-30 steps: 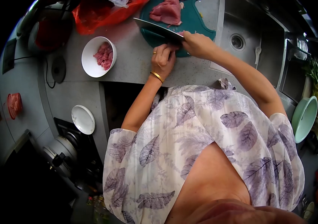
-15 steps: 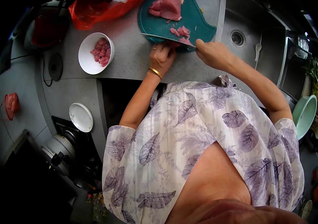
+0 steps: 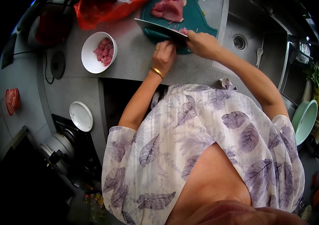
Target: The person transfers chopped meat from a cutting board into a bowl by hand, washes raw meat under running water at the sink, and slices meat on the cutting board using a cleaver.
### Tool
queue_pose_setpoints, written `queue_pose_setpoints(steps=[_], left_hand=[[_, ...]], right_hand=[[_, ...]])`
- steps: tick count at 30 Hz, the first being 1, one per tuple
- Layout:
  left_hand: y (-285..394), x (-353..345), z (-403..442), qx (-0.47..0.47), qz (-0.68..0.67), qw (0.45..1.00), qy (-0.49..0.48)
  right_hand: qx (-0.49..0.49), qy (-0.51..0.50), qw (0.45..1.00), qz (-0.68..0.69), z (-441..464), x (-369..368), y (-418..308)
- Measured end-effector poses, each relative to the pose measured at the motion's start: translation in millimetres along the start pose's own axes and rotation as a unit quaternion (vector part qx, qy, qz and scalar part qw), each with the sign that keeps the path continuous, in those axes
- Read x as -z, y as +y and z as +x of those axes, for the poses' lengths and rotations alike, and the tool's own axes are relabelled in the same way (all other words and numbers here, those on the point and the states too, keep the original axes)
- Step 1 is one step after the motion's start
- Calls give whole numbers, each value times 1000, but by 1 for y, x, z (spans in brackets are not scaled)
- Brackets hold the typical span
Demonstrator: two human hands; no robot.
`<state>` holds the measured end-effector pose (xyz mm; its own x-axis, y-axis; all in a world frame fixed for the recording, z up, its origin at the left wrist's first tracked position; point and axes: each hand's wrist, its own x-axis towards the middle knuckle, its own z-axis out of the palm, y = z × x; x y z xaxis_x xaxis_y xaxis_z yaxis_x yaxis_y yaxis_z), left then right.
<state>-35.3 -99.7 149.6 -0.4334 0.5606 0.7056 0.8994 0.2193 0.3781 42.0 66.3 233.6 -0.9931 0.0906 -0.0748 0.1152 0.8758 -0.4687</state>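
My right hand [image 3: 204, 44] grips the handle of a wide-bladed kitchen knife [image 3: 155, 27]. The blade slants to the left over a teal cutting board [image 3: 200, 21], its flat side turned up. My left hand [image 3: 164, 56], with a ring and a gold bangle, is closed at the board's near edge, just below the blade. Whatever its fingertips hold is hidden by the knife. A large pink piece of raw meat [image 3: 168, 10] lies on the far part of the board. Small cut meat pieces [image 3: 183, 30] show partly behind the blade.
A white bowl [image 3: 88, 56] holding meat pieces stands left of the board. Behind it lies a red plastic bag [image 3: 99, 13]. To the right is a steel sink [image 3: 238, 22] with a white spoon [image 3: 259, 56]. White plates [image 3: 80, 116] and a pot [image 3: 60, 146] sit lower left.
The knife has risen and tilted, its tip moving up and left, and now covers most of the small pieces. My right hand moved up and left; my left hand stays near the board's edge.
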Motion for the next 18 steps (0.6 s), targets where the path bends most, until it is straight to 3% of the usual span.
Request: queue_pose_setpoints(steps=[7, 13, 16, 18], left_hand=[[-6, 1, -2, 0, -9, 1000, -25], [-3, 3, -2, 21, -19, 999, -34], [-5, 5, -1, 16, -24, 999, -29], [-6, 5, 1, 7, -21, 999, -28]], right_hand=[[-6, -82, 996, -41, -23, 17, -13], [-16, -80, 997, -11, -8, -5, -12], [100, 128, 987, 9, 14, -33, -15], [55, 48, 997, -11, 19, -27, -11]])
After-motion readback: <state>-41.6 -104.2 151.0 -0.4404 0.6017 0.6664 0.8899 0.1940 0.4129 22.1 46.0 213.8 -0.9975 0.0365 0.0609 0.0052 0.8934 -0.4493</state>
